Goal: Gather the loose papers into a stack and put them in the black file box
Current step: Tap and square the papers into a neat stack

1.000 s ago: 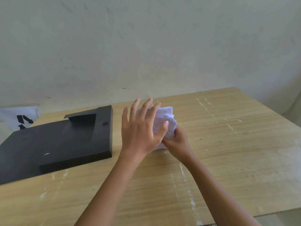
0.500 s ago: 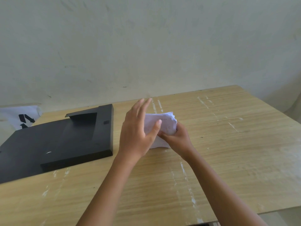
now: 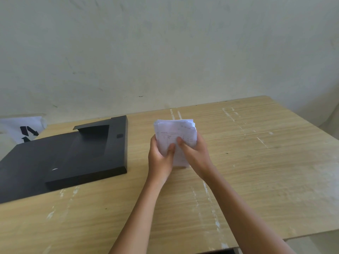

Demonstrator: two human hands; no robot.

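**Head view: papers upright in both my hands**

I pinch the stack of papers (image 3: 175, 136) between my left hand (image 3: 161, 156) and right hand (image 3: 195, 153), thumbs pressed on the printed front sheet, bottom edge at the wooden counter (image 3: 256, 171). The black file box (image 3: 73, 154) lies at nine o'clock, just beside my left hand.

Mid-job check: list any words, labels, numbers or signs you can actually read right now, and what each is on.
Stack of papers, held in the left hand and right hand: printed lines and a table-like form on the top sheet, too small and blurred to read.
White sheet at the far left, behind the black file box: bold black arrow-like marks, no readable letters.
Black file box: no readable label.
No text can be quoted.
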